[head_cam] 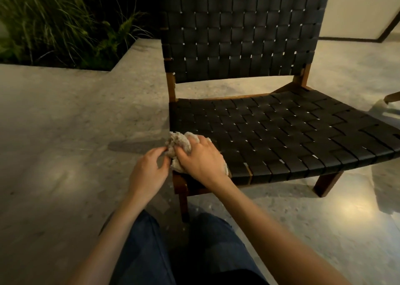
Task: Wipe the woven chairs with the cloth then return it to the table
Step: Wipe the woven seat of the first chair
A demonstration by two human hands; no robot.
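Beige cloth (180, 145) bunched at front-left corner of chair seat (281, 133); R hand (202, 158) gripping it, L hand (149, 171) pinching its edge. Flatten first, then wipe w/ the weave.

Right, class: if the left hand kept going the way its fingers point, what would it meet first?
The crumpled beige cloth: the left hand pinches its edge with its fingertips. Beyond, probably the right hand gripping it on the black woven chair seat; depth is unclear.
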